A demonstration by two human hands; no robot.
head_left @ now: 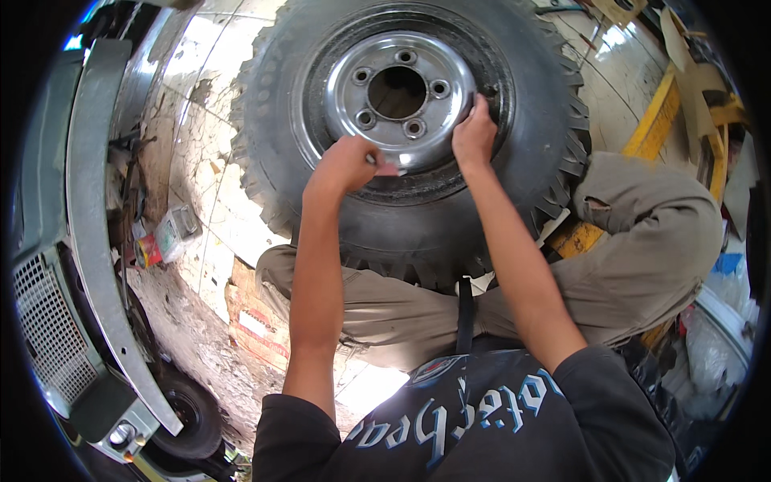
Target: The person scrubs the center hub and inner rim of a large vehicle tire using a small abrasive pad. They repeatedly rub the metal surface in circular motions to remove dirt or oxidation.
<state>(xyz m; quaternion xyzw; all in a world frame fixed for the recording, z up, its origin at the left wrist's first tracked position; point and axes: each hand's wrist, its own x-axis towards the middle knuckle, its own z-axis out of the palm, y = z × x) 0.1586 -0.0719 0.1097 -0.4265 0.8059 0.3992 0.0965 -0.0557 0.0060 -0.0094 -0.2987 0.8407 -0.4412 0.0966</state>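
A large knobbly tyre (540, 112) lies flat in front of my crossed legs. Set in its middle is a silver steel wheel rim (344, 90) with a round centre hole and several bolt holes. My left hand (347, 165) is closed at the rim's near left edge. From its fingers sticks a small flat reddish piece (388, 169), perhaps sandpaper, against the shiny metal. At the rim's right edge my right hand (475, 138) is closed on the raised metal lip; its fingertips are partly hidden.
To the left stands a vehicle front with a grey metal bumper (90, 217) and a small wheel (191, 414) below. A clear container (178, 231) sits on the stained tile floor beside a red and yellow can (148, 251). Yellow metal bars (652, 112) lie at the right.
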